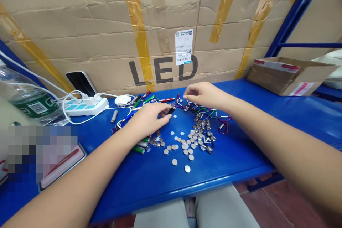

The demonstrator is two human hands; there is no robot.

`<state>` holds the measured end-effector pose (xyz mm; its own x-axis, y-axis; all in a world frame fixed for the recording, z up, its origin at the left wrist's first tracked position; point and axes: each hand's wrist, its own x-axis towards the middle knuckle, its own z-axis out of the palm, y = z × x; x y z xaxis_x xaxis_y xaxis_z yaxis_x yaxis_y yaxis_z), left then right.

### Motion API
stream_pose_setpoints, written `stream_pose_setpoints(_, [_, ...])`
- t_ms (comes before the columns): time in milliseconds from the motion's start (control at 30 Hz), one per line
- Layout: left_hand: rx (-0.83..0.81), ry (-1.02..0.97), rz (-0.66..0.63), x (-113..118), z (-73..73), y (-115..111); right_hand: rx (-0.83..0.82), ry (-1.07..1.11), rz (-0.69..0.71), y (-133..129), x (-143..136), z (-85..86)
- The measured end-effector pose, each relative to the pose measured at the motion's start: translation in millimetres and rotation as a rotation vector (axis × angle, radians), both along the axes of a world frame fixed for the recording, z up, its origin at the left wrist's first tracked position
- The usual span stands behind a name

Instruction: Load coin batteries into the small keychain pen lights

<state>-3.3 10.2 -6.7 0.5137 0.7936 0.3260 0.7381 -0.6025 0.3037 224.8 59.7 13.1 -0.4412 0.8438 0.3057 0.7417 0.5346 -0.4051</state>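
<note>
My left hand (pixel 151 118) is closed around a small black flashlight tube (pixel 172 109), its end pointing up and right. Colored metal flashlights (pixel 167 100) in red, green and blue lie behind and beside that hand. To the right, my right hand (pixel 201 93) hovers over a cluster of carabiner clips (pixel 213 113). Its fingers are curled together, and whatever they pinch is too small or hidden to name. In front of both hands are many loose button cells (pixel 185 146). Small metal clip parts (pixel 208 142) lie at the right side of these cells.
A white power strip (pixel 93 108) with cables stands at the left, near a phone (pixel 81 82) and a large plastic bottle (pixel 34 103). A flat boxed device (pixel 62 165) lies front left. An open carton (pixel 280 76) sits back right; a big cardboard wall (pixel 107 35) closes the rear.
</note>
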Motion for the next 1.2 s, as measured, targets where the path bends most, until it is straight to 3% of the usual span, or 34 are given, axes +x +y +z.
stream_pose_setpoints(100, [-0.004,0.014,0.012,0.3,0.6,-0.7,-0.050,-0.235,-0.059,9.4,10.6,-0.4])
stream_pose_setpoints(233, [-0.013,0.026,0.014,1.1,1.5,-2.1,-0.154,-0.379,-0.040,12.4,10.6,-7.1])
stream_pose_setpoints(667, [-0.026,0.019,0.017,0.4,-0.9,-0.5,0.032,-0.339,0.000,11.6,-7.8,-18.8])
stream_pose_setpoints(767, [-0.026,0.020,0.024,0.5,-0.3,-0.8,0.043,-0.201,0.089,6.5,-9.5,-15.0])
stream_pose_setpoints(933, [-0.005,0.018,-0.001,1.1,0.9,-2.3,-0.112,0.160,0.246,-8.3,-19.1,-9.8])
stream_pose_setpoints(1200, [-0.095,-0.102,-0.007,2.5,-2.3,-2.2,-0.067,0.222,0.276,-12.1,-26.0,-15.0])
